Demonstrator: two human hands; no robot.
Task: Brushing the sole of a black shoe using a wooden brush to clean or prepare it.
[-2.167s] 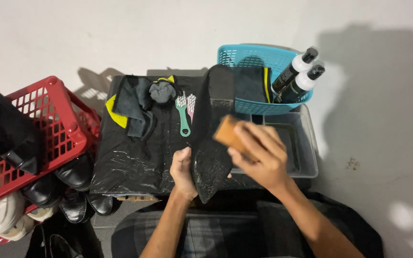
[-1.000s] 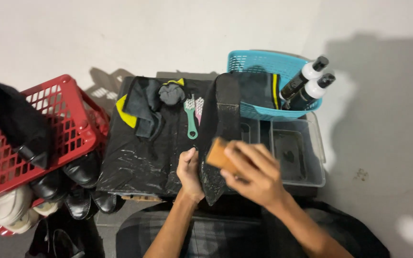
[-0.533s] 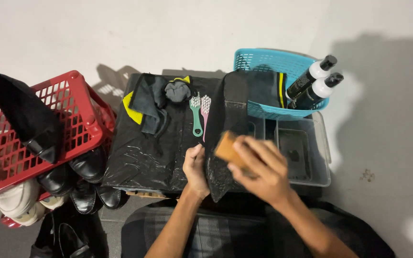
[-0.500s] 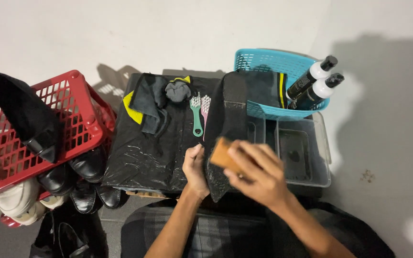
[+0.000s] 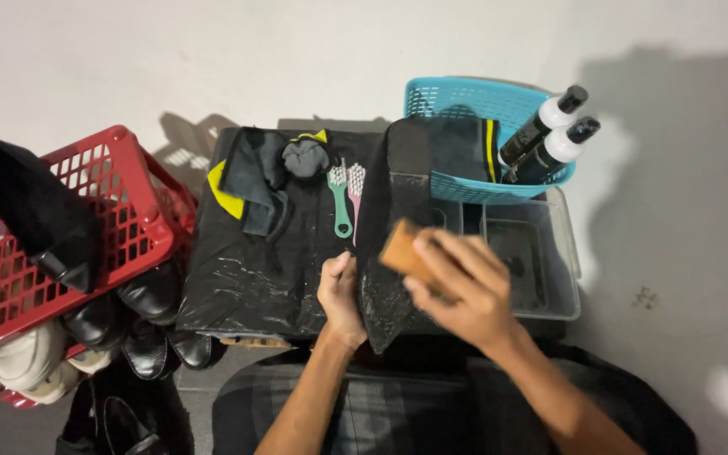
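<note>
The black boot point(image 5: 393, 227) lies sole-up on the plastic-covered worktop point(image 5: 246, 278); the left hand point(image 5: 343, 295) clamps its near edge, the right hand point(image 5: 461, 286) grips a wooden brush point(image 5: 399, 251) against it.

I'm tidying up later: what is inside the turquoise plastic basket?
In the turquoise plastic basket stand two black spray bottles with white collars, leaning on its rim, beside a dark folded cloth with a yellow stripe. The black shoe hides its lower left corner.

Pale grey concrete floor point(image 5: 170, 67), hard shadows, small stain point(image 5: 646, 297) at right
</note>
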